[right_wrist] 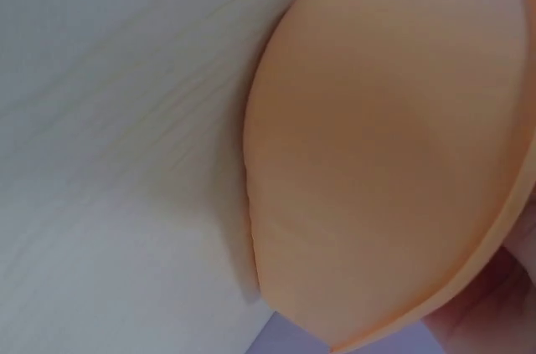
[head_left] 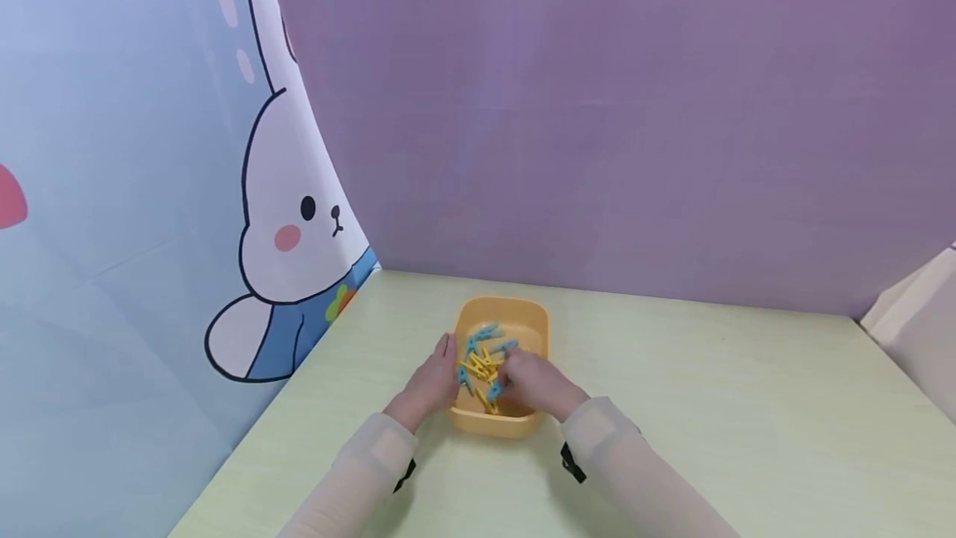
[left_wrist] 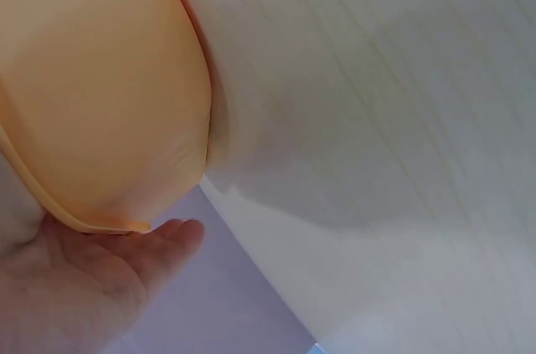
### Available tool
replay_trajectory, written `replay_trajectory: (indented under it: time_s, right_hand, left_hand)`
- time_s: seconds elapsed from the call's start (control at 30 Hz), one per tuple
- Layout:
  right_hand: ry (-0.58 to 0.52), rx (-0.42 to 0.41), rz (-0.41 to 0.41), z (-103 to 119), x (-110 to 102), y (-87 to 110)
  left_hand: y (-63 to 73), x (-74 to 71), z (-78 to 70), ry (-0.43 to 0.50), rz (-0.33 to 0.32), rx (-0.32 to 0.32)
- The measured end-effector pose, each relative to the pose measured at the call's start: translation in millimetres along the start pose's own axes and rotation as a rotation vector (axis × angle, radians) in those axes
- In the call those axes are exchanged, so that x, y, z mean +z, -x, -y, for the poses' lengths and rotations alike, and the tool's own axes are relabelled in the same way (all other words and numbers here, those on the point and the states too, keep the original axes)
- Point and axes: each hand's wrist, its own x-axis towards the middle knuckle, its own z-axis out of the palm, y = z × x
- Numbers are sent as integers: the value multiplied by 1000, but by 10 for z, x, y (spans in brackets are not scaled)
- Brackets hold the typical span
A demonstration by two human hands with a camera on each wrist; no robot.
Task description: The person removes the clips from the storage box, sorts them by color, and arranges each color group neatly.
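An orange plastic bin stands on the table, with several blue clothespins and yellow clothespins lying loose inside. My left hand rests along the bin's left side, its fingers fairly straight. In the left wrist view, the same hand touches the outside of the bin near its rim. My right hand reaches over the right rim into the bin, its fingertips down among the clothespins. Whether it pinches one is hidden. The right wrist view shows mostly the bin's outer wall, with part of the hand behind the rim.
The pale wood-grain table spreads to both sides of the bin. A purple backdrop rises behind it, and a blue sheet with a cartoon rabbit hangs on the left. A whitish surface borders the table's right edge.
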Motion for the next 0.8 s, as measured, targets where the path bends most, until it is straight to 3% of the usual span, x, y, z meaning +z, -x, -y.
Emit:
replay_trajectory:
  time_s: [0.17, 0.43, 0.67, 0.8]
  right_hand:
    - [-87, -1, -85, -25, -40, 9]
    - [-79, -13, -204, -65, -96, 33]
    - [-180, 94, -215, -70, -222, 128]
    - [-240, 162, -245, -95, -286, 181]
  left_hand:
    - [-8, 10, -11, -2, 0, 3]
    - [-15, 23, 0, -6, -11, 10]
    - [-6, 40, 8, 4, -23, -8]
    - [6, 33, 9, 10, -61, 3]
